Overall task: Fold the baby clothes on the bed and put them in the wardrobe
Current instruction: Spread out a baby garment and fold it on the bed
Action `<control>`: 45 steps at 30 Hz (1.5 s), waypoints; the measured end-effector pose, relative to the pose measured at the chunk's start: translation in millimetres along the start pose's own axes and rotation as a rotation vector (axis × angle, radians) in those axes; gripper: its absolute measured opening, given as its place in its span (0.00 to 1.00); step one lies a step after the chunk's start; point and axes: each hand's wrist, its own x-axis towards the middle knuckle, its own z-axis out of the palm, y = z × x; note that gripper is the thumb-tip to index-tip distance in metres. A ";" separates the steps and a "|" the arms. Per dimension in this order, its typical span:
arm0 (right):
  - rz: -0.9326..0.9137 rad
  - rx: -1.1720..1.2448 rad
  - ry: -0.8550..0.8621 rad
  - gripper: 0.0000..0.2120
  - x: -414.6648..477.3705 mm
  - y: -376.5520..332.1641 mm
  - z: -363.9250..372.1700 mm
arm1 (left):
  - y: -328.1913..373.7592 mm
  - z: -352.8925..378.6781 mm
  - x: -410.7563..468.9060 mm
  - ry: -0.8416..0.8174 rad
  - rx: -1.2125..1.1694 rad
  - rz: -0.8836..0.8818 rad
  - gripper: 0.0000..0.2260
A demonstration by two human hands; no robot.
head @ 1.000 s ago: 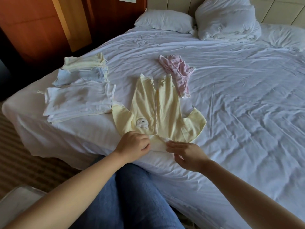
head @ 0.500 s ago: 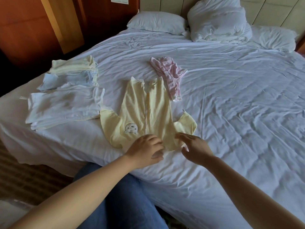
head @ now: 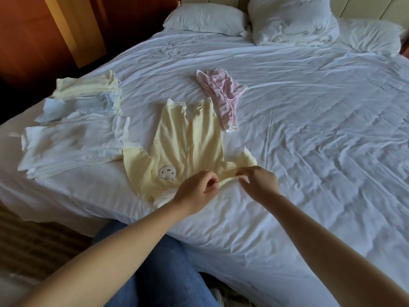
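A pale yellow baby romper (head: 190, 142) with a small animal patch lies spread flat near the bed's front edge, legs pointing away from me. My left hand (head: 197, 191) pinches its near collar edge, and my right hand (head: 259, 182) pinches the same edge a little to the right, stretching a strip of fabric between them. A crumpled pink baby garment (head: 221, 96) lies just beyond the romper. To the left sit folded clothes: a white piece (head: 73, 140), a light blue one (head: 81, 106) and a cream one (head: 88, 86).
The bed (head: 309, 140) has a wrinkled white sheet, open to the right. Pillows (head: 208, 18) and a bunched duvet (head: 292, 21) lie at the head. Dark wooden panelling (head: 33, 41) stands at the left. My jeans-clad knee (head: 159, 262) is against the bed's front edge.
Both hands have shifted right along the romper's near edge and now pinch it, lifting a strip of fabric. The right sleeve has been drawn inward.
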 end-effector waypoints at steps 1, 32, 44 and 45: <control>0.069 0.045 0.014 0.12 3.6 0.0 2.4 | 0.2 -2.7 -0.4 0.005 -0.016 0.001 0.01; 0.353 0.085 -0.073 0.30 29.4 55.1 -4.4 | -23.7 66.4 40.0 -0.287 0.630 0.152 0.39; 0.543 0.795 0.039 0.03 36.6 7.4 -62.9 | -6.3 50.4 52.2 -0.441 0.425 0.062 0.31; 0.529 0.875 0.037 0.01 36.9 -5.3 -68.6 | -3.2 43.8 53.7 -0.425 0.243 0.018 0.29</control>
